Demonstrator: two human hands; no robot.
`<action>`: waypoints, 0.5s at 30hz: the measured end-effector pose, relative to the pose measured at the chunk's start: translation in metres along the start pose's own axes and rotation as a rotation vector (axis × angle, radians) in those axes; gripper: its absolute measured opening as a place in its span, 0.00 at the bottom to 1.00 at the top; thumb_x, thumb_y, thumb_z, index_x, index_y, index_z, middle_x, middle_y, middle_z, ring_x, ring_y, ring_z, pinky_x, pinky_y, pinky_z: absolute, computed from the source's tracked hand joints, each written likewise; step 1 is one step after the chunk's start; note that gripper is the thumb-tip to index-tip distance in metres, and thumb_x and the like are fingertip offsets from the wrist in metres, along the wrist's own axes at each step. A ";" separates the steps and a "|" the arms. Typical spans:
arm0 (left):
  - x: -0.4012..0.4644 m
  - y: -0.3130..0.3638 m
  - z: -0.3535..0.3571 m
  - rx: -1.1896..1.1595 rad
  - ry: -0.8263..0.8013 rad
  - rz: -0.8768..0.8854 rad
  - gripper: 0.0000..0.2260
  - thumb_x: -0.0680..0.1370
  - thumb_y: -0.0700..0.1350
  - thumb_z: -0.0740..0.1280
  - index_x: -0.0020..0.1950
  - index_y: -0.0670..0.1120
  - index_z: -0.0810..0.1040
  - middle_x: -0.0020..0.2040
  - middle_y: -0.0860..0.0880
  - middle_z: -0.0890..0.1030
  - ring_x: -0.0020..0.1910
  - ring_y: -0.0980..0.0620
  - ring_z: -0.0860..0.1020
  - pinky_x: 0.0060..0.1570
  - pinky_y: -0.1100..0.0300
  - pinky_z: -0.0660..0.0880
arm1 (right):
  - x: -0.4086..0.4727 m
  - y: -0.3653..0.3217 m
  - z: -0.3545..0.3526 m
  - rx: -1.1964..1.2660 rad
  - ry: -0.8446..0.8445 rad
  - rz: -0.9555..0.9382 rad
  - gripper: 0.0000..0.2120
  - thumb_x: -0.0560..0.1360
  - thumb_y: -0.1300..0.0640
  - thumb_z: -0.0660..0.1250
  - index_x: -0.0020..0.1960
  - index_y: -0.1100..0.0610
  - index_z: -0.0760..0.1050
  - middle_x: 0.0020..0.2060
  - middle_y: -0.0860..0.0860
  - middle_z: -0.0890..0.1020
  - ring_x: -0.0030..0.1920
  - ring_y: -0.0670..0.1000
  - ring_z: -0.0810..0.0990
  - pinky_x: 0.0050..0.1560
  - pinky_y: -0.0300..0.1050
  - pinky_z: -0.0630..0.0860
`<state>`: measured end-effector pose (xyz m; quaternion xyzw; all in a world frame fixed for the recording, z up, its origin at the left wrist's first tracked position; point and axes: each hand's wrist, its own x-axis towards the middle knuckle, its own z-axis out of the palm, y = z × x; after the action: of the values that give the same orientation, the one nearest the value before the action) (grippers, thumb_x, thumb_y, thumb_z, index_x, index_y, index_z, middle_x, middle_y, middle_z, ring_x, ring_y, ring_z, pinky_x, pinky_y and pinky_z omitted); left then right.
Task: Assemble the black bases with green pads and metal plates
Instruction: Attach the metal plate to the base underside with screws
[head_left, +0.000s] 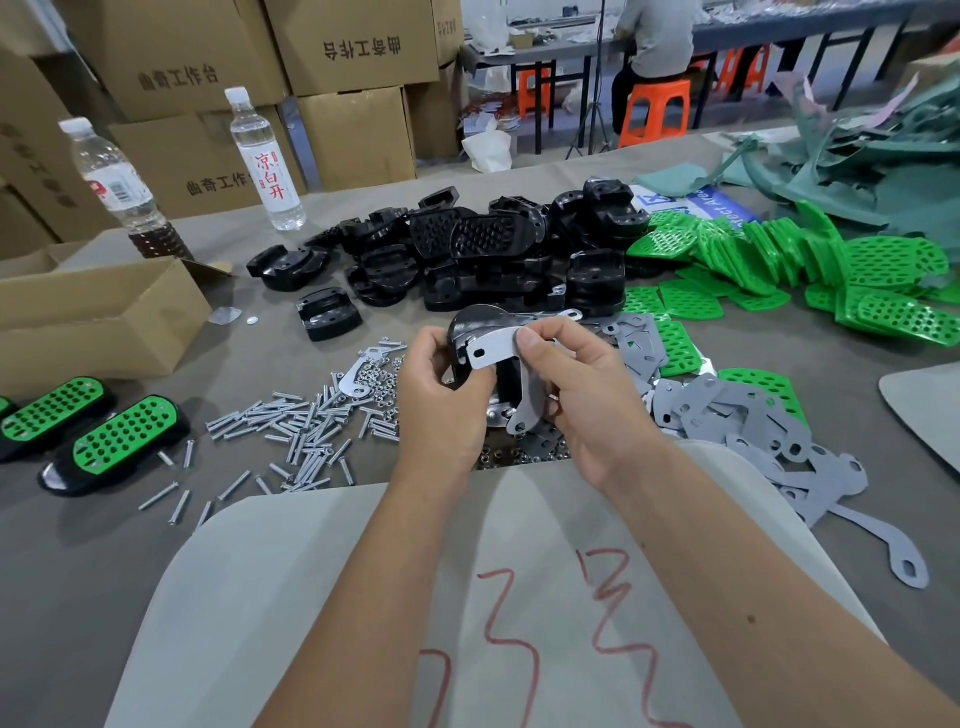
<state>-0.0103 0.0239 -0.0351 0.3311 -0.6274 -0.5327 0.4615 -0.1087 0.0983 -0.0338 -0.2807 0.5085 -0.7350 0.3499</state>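
My left hand (441, 405) grips a black base (475, 325) above the table's middle. My right hand (576, 395) pinches a grey metal plate (493, 352) against that base, thumb on top. A second plate end (522, 423) hangs below between the hands. A heap of black bases (467, 249) lies behind. Green pads (779, 260) are piled at the right. Loose grey plates (753, 431) spread to the right of my hands. Two finished bases with green pads (124, 434) sit at the left.
Screws (301, 426) and nuts (382, 371) are scattered left of my hands. An open cardboard box (98, 317) and two bottles (265, 161) stand at the left rear. Stacked cartons rise behind. A white cloth (363, 597) covers my lap. A person sits on an orange stool (654, 109) far back.
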 end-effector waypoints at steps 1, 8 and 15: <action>0.000 0.000 0.000 0.006 0.002 0.003 0.09 0.71 0.45 0.73 0.49 0.46 0.78 0.46 0.42 0.83 0.43 0.48 0.81 0.48 0.40 0.80 | 0.000 0.000 0.000 0.018 -0.006 0.008 0.06 0.82 0.57 0.68 0.47 0.55 0.80 0.30 0.49 0.77 0.28 0.46 0.71 0.28 0.38 0.70; 0.000 -0.001 0.002 0.113 -0.009 0.032 0.10 0.71 0.46 0.69 0.51 0.47 0.77 0.47 0.46 0.83 0.48 0.41 0.81 0.50 0.36 0.79 | -0.001 0.002 0.011 0.004 0.168 0.023 0.08 0.83 0.57 0.68 0.46 0.57 0.76 0.27 0.50 0.70 0.26 0.50 0.66 0.25 0.39 0.65; -0.002 0.001 0.004 0.116 -0.003 0.027 0.10 0.72 0.47 0.68 0.52 0.50 0.76 0.48 0.46 0.83 0.49 0.41 0.81 0.53 0.36 0.78 | -0.001 0.005 0.016 -0.025 0.238 -0.033 0.08 0.82 0.56 0.70 0.45 0.59 0.78 0.26 0.46 0.74 0.24 0.47 0.69 0.24 0.40 0.69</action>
<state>-0.0131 0.0268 -0.0343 0.3483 -0.6622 -0.4896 0.4477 -0.0950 0.0891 -0.0332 -0.2038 0.5509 -0.7624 0.2714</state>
